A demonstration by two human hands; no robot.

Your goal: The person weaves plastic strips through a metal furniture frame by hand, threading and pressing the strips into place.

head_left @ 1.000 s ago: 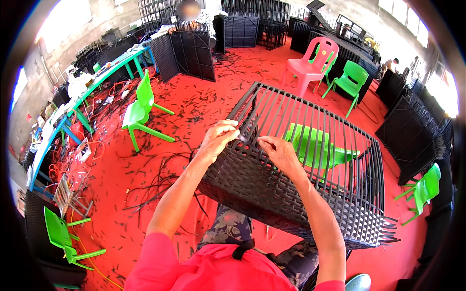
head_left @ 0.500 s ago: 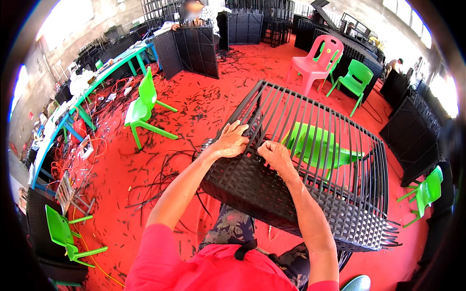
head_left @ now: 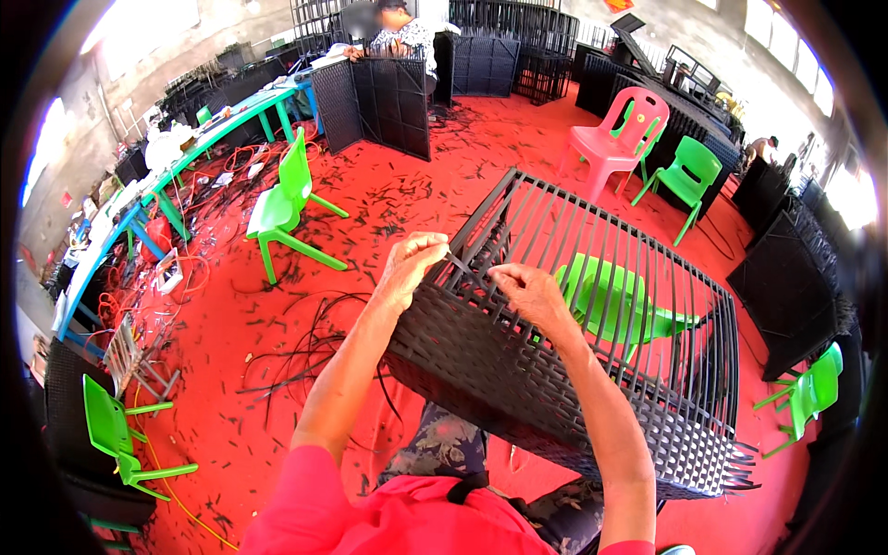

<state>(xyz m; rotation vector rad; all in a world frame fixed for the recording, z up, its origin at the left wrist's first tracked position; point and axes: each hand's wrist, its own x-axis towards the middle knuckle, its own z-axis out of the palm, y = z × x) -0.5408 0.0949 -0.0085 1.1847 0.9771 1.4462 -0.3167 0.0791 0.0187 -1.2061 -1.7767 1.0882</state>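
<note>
A black wicker piece [head_left: 499,356], part woven and part bare parallel strips, stands in front of me. Its near side is tightly woven, and the far part shows long strips with gaps between them. At its left corner, my left hand [head_left: 410,266] pinches the end of a flat black strip [head_left: 460,265] and holds it up off the weave. My right hand [head_left: 535,298] is over the edge of the weaving, its fingers curled and pressed together by the strips. Whatever lies between those right fingers is hidden.
A green chair [head_left: 606,294] shows through the bare strips. Another green chair [head_left: 282,211] stands left, and a pink chair [head_left: 615,139] at the far right. Loose black strips [head_left: 310,347] lie on the red floor. A person [head_left: 404,42] works behind black panels [head_left: 393,102].
My left hand has lifted from the weave and moved left, drawing up a black strip. My right hand stays near the same spot. The whole view has shifted slightly.
</note>
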